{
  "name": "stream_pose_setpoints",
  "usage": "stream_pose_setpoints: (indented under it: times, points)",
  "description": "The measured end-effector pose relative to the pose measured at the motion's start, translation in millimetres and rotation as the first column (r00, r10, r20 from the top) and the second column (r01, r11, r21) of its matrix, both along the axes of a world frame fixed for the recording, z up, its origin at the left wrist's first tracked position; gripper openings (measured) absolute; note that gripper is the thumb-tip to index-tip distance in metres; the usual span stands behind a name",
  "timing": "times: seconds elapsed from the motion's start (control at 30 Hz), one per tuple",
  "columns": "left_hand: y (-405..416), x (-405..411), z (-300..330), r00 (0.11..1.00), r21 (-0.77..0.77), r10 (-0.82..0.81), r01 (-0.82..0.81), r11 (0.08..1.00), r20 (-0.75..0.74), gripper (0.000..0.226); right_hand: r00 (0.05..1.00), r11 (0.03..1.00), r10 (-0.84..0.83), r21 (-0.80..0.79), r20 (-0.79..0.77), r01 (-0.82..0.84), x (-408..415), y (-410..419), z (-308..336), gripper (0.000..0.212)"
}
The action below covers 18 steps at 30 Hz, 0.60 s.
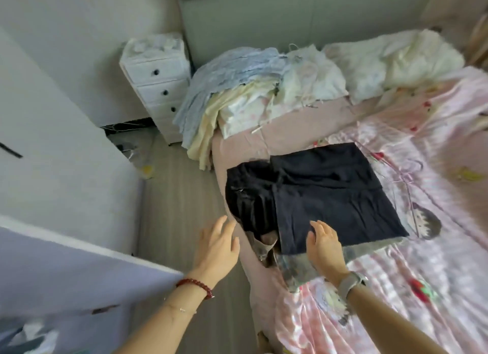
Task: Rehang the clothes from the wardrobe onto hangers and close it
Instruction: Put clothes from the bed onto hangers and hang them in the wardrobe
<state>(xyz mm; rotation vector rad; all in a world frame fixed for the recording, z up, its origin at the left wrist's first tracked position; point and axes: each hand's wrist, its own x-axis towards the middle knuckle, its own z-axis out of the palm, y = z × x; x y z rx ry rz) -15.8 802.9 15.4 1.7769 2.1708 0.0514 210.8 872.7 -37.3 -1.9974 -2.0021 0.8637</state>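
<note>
Folded garment (330, 192) on bed (290, 137), near its left edge. Clothes pile (264, 87) behind it. Drawer unit (158, 84) left of pile, on floor (171, 195).

Both forearms are reaching forward from the bottom of the view, bare to the wrists. The left hand (217, 244) is hovering palm down with its fingers relaxed and slightly spread, gripping nothing, and its wrist is wearing a dark red bead bracelet (196, 287). The right hand (326, 244) is lying palm down with straight fingers, its wrist wearing a watch (350, 283) on a pale band.
</note>
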Motion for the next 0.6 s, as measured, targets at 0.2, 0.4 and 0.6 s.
stream_pose_setpoints:
  times: [0.2,0.4,0.6]
  points:
    - [95,68,-51,0.982,-0.118,-0.173,0.181,0.976,0.07,0.048,0.915,0.904,-0.404,-0.157,-0.017,0.397,96,77,-42,0.042]
    - [133,121,-112,0.944,-0.312,-0.328,0.322,0.894,0.034,0.054,0.742,0.709,-0.668,-0.252,0.058,0.659,184,127,-85,0.038]
    - [144,131,-150,0.952,-0.51,-0.306,0.278,0.814,0.029,0.059,0.661,0.599,-0.74,-0.325,0.125,0.732,221,162,-109,0.056]
